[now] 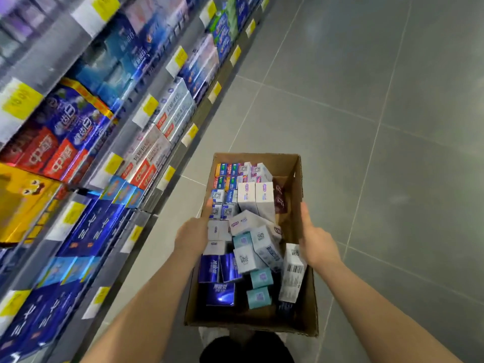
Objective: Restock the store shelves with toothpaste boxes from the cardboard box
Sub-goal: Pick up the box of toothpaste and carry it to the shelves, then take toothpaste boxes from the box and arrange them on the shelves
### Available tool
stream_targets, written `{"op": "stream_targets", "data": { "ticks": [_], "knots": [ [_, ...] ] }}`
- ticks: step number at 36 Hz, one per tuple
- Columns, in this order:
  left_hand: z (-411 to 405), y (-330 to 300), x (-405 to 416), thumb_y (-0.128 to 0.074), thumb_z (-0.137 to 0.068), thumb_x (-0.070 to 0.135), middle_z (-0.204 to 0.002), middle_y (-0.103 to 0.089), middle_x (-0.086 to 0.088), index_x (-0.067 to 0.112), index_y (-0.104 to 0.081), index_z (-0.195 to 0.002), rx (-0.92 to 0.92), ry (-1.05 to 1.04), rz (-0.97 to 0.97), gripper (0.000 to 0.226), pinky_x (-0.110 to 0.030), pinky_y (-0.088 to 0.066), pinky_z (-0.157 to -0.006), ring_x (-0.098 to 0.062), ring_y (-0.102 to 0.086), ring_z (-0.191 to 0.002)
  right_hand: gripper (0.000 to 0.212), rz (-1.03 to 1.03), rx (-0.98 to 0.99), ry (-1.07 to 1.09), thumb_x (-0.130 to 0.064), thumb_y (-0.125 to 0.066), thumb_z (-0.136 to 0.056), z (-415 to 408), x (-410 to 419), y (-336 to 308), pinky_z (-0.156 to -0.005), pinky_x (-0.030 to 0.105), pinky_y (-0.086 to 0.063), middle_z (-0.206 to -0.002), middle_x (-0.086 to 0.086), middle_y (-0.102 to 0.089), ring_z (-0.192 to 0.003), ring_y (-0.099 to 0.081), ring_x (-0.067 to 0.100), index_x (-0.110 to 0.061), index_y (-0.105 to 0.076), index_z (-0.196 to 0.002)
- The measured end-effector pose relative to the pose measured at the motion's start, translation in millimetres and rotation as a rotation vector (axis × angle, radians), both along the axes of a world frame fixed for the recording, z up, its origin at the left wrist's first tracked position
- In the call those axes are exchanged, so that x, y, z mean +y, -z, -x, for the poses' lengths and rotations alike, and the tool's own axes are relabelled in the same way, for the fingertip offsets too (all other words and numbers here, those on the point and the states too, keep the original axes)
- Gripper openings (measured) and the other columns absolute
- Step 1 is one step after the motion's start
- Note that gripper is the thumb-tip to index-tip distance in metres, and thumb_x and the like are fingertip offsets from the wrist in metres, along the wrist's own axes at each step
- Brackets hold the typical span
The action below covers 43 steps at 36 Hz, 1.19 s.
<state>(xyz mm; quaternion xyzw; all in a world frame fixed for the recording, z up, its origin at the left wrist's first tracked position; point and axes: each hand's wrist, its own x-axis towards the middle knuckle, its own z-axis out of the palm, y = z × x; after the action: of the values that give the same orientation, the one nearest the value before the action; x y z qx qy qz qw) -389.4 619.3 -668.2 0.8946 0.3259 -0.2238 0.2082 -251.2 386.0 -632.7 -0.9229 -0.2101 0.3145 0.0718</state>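
Note:
An open brown cardboard box (296,176) is carried in front of me, above the grey floor. It is packed with toothpaste boxes (247,231): white, teal, blue and purple ones, some upright, some tumbled. My left hand (192,231) grips the box's left wall, thumb over the rim. My right hand (315,242) grips the right wall, thumb along the rim. The store shelves (123,127) run along my left, filled with rows of toothpaste boxes.
Yellow price tags (149,107) line the shelf edges. A yellow carton (23,200) sits on a shelf at the left. Grey floor tiles (366,113) stretch ahead and to the right. My legs and dark shoes (243,347) show below the box.

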Motion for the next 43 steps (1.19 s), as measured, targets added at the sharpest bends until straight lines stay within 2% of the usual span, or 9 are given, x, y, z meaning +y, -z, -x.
{"op": "stream_targets", "data": {
  "ticks": [7, 9, 13, 16, 20, 23, 28, 35, 43],
  "knots": [
    [-40.9, 66.1, 47.9, -0.035, -0.099, 0.037, -0.087, -0.054, -0.008, 0.039, 0.005, -0.147, 0.005, -0.013, -0.007, 0.063, -0.023, -0.033, -0.055, -0.013, -0.045, -0.06, 0.095, 0.019, -0.02, 0.018, -0.007, -0.046, -0.087, -25.9, 49.1, 65.7, -0.06, 0.032, -0.036, -0.077, 0.009, -0.055, -0.061, -0.045, 0.024, -0.03, 0.027, -0.142],
    [-44.0, 75.4, 54.6, -0.039, -0.097, 0.025, -0.093, -0.058, -0.012, 0.042, 0.02, -0.141, 0.001, 0.045, -0.068, 0.076, -0.028, -0.036, -0.059, -0.017, -0.046, -0.064, 0.096, -0.01, -0.015, 0.052, -0.007, -0.048, -0.087, -23.4, 56.6, 79.7, -0.06, 0.032, -0.036, -0.079, 0.011, -0.058, -0.062, -0.048, 0.025, -0.029, 0.027, -0.143],
    [-45.9, 87.6, 69.5, -0.036, -0.095, 0.016, -0.11, -0.057, -0.016, 0.04, 0.012, -0.146, -0.03, 0.049, -0.054, 0.074, -0.028, -0.034, -0.065, -0.027, -0.054, -0.079, 0.099, -0.082, 0.062, 0.07, -0.009, -0.047, -0.087, -5.0, 74.8, 113.7, -0.064, 0.031, -0.036, -0.093, 0.018, -0.064, -0.082, -0.062, 0.034, -0.028, 0.037, -0.136],
    [-47.0, 100.2, 92.1, -0.04, -0.092, 0.013, -0.118, -0.056, -0.018, 0.038, 0.021, -0.143, -0.012, 0.114, -0.088, 0.083, -0.03, -0.04, -0.067, -0.032, -0.06, -0.088, 0.105, -0.104, 0.08, 0.077, -0.008, -0.048, -0.086, 6.8, 96.5, 137.3, -0.063, 0.033, -0.041, -0.092, 0.016, -0.066, -0.078, -0.062, 0.032, -0.03, 0.047, -0.125],
    [-58.2, 105.2, 128.1, -0.041, -0.086, -0.004, -0.09, -0.054, -0.012, 0.032, 0.026, -0.141, -0.015, 0.184, -0.216, 0.094, -0.035, -0.04, -0.058, -0.028, -0.056, -0.07, 0.102, -0.137, 0.081, 0.143, -0.003, -0.043, -0.084, 3.7, 136.4, 162.5, -0.062, 0.033, -0.041, -0.092, 0.019, -0.066, -0.076, -0.062, 0.034, -0.032, 0.048, -0.121],
    [-62.7, 110.2, 146.6, -0.042, -0.088, -0.003, -0.066, -0.034, -0.003, 0.034, 0.032, -0.135, 0.013, 0.144, -0.186, 0.096, -0.036, -0.045, -0.058, -0.022, -0.047, -0.06, 0.098, -0.141, 0.091, 0.179, -0.005, -0.043, -0.085, 2.1, 149.0, 161.1, -0.065, 0.034, -0.043, -0.094, 0.021, -0.067, -0.081, -0.063, 0.036, -0.025, 0.04, -0.132],
    [-59.4, 98.7, 152.8, -0.041, -0.087, -0.005, -0.09, -0.063, -0.016, 0.028, 0.024, -0.144, 0.004, 0.028, -0.139, 0.093, -0.038, -0.046, -0.063, -0.028, -0.061, -0.072, 0.098, -0.058, 0.204, 0.12, -0.011, -0.05, -0.089, -11.2, 154.4, 147.7, -0.082, 0.04, -0.048, -0.111, 0.022, -0.063, -0.099, -0.06, 0.038, -0.016, 0.034, -0.138],
    [-37.7, 48.9, 144.0, -0.045, -0.096, 0.02, -0.111, -0.057, -0.013, 0.021, 0.007, -0.15, 0.061, -0.074, -0.087, 0.074, -0.039, -0.047, -0.07, -0.028, -0.06, -0.091, 0.088, 0.052, 0.186, -0.084, -0.022, -0.053, -0.092, -54.3, 164.6, 80.3, -0.082, 0.038, -0.047, -0.113, 0.016, -0.061, -0.102, -0.058, 0.033, -0.018, 0.014, -0.147],
    [-41.6, 19.9, 129.5, -0.042, -0.098, 0.03, -0.129, -0.051, -0.007, 0.019, -0.012, -0.15, 0.029, -0.293, -0.101, 0.061, -0.035, -0.047, -0.083, -0.025, -0.053, -0.11, 0.057, -0.044, 0.175, -0.381, -0.024, -0.052, -0.093, -127.2, 225.3, 29.5, -0.091, 0.034, -0.043, -0.124, 0.014, -0.055, -0.111, -0.054, 0.032, -0.02, -0.029, -0.144]
  ]
}}
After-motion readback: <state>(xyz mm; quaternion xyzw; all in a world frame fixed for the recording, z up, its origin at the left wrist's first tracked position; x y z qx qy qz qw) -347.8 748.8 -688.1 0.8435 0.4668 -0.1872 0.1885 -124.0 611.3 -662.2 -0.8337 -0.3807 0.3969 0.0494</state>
